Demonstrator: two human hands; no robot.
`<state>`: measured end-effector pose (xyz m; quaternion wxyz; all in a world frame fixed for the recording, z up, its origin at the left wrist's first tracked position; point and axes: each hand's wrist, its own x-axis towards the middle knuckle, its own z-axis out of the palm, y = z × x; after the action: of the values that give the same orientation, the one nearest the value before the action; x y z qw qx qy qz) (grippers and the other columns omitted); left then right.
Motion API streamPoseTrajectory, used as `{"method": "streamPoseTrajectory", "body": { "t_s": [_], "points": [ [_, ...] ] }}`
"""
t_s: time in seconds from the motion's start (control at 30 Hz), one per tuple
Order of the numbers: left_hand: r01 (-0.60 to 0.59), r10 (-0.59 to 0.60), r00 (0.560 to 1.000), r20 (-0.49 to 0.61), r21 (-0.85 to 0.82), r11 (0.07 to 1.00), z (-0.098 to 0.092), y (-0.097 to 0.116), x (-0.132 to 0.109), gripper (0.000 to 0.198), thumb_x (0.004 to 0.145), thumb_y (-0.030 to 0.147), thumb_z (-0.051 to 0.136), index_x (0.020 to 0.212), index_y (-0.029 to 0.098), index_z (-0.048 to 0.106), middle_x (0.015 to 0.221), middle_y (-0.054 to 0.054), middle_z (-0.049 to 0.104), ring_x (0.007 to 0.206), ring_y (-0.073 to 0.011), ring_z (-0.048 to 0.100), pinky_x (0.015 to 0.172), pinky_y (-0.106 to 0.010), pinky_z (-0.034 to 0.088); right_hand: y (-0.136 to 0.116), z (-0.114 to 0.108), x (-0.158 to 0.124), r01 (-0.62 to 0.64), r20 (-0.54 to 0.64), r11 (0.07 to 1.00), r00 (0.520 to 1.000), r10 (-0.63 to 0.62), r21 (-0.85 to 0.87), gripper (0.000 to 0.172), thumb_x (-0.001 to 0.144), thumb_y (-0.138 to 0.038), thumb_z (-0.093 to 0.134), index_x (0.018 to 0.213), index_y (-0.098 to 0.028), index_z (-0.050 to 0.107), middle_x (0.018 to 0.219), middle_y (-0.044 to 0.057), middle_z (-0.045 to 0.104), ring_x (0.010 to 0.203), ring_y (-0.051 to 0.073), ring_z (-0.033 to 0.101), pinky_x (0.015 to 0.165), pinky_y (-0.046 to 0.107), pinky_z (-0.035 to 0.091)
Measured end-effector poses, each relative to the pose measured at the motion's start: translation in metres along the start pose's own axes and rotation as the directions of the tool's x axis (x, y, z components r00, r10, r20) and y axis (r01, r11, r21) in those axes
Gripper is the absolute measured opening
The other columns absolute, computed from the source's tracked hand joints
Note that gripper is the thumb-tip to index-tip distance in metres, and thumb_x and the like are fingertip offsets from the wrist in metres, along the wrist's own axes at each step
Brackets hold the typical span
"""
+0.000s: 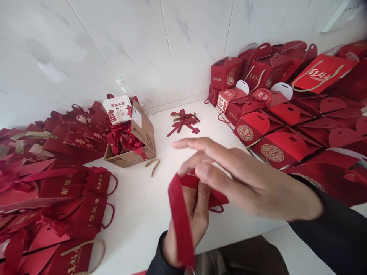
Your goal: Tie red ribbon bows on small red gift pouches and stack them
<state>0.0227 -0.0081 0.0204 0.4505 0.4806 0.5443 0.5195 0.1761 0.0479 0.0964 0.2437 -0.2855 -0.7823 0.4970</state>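
A wide red ribbon (pixel 180 221) hangs in a band over the back of my left hand (pixel 196 214). My left hand is raised above the white table with its fingers closed on the ribbon; part of its grip is hidden behind my right hand. My right hand (pixel 243 179) reaches across from the right. Its index finger points out straight, while the thumb and other fingers close on the ribbon's upper fold. Just behind both hands is a red gift box (pixel 219 196) with a thin cord handle, mostly covered.
An open cardboard box (pixel 129 158) holds red ribbons and printed cards (pixel 117 109). Beside it lies a tan strip (pixel 153 164). Red strips (pixel 185 121) are piled near the wall. Red gift bags (pixel 69 183) crowd the left; red gift boxes (pixel 272 151) are stacked right.
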Motion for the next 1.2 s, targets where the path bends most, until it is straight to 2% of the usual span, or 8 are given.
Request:
{"method": "streamPoseTrajectory", "body": {
  "t_s": [0.17,0.33,0.47,0.63,0.73,0.87,1.03,1.2],
  "points": [
    [-0.077,0.025,0.968,0.251,0.199,0.977,-0.008,-0.001,0.001,0.035,0.104,0.043,0.045,0.081,0.022,0.061,0.075,-0.002,0.057,0.069,-0.0171,0.052,0.064,-0.031,0.043,0.037,-0.007,0.003,0.054,0.068,0.961,0.997,-0.036,-0.270,0.047,0.100,-0.010,0.045,0.145,-0.024,0.051,0.133,0.005,0.069,0.124,0.020,0.062,0.103,0.034,0.046],
    [0.027,-0.058,0.966,0.250,0.124,0.992,-0.012,-0.003,0.007,0.049,0.103,0.054,0.043,0.075,0.020,0.065,0.061,0.001,0.048,0.054,-0.0128,0.042,0.051,-0.027,0.033,0.042,-0.010,0.000,0.057,0.013,0.908,0.998,-0.057,-0.415,0.021,0.100,-0.020,0.052,0.111,-0.021,0.071,0.103,0.004,0.074,0.097,0.020,0.067,0.087,0.033,0.048],
    [0.140,-0.147,0.971,0.188,0.049,0.989,-0.014,-0.001,0.007,0.049,0.104,0.054,0.042,0.086,0.018,0.072,0.061,0.000,0.057,0.055,-0.0121,0.049,0.051,-0.024,0.037,0.032,-0.014,-0.009,-0.128,-0.135,0.927,0.987,0.085,-0.353,0.022,0.101,-0.039,0.056,0.094,-0.023,0.070,0.083,-0.002,0.070,0.073,0.015,0.062,0.068,0.028,0.046],
    [0.117,-0.107,0.975,0.197,-0.042,0.992,-0.021,0.004,0.007,0.029,0.103,0.042,0.051,0.111,0.023,0.071,0.084,-0.002,0.073,0.073,-0.0143,0.064,0.066,-0.025,0.052,0.029,-0.019,-0.024,-0.236,0.058,0.939,0.964,0.258,-0.248,0.028,0.098,-0.043,0.057,0.082,-0.024,0.071,0.065,-0.004,0.061,0.054,0.012,0.050,0.052,0.026,0.038],
    [0.044,-0.038,0.971,0.236,-0.020,0.999,-0.025,0.003,0.010,0.015,0.096,0.033,0.064,0.094,0.022,0.074,0.088,-0.002,0.074,0.078,-0.0148,0.067,0.071,-0.025,0.055,0.035,-0.017,-0.027,-0.203,0.093,0.944,0.968,0.234,-0.261,0.033,0.100,-0.043,0.054,0.080,-0.024,0.071,0.082,0.000,0.069,0.070,0.016,0.062,0.066,0.028,0.046],
    [-0.147,0.133,0.979,0.152,0.084,0.985,-0.025,-0.005,0.012,0.010,0.091,0.016,0.067,0.089,0.023,0.073,0.088,0.000,0.075,0.082,-0.0137,0.070,0.074,-0.023,0.058,0.045,-0.005,-0.024,-0.305,-0.112,0.929,0.951,0.287,-0.211,0.034,0.106,-0.044,0.043,0.097,-0.025,0.071,0.089,0.002,0.072,0.081,0.020,0.066,0.068,0.030,0.049],
    [-0.538,0.542,0.834,0.102,0.362,0.761,-0.018,-0.025,0.012,0.028,0.091,0.002,0.061,0.104,0.023,0.073,0.102,-0.001,0.073,0.096,-0.0124,0.072,0.087,-0.022,0.058,0.053,0.009,-0.016,-0.318,-0.059,0.946,0.947,0.314,-0.057,0.029,0.106,-0.037,0.044,0.114,-0.026,0.069,0.100,0.003,0.074,0.091,0.021,0.068,0.074,0.030,0.051],
    [-0.553,0.588,0.808,0.042,0.398,0.732,-0.012,-0.035,0.013,0.027,0.091,0.004,0.065,0.110,0.023,0.069,0.102,-0.001,0.070,0.097,-0.0121,0.070,0.088,-0.022,0.058,0.054,0.012,-0.011,-0.363,-0.006,0.932,0.932,0.363,0.002,0.022,0.101,-0.037,0.053,0.104,-0.024,0.070,0.088,-0.001,0.071,0.073,0.016,0.059,0.067,0.028,0.047]
  ]
}}
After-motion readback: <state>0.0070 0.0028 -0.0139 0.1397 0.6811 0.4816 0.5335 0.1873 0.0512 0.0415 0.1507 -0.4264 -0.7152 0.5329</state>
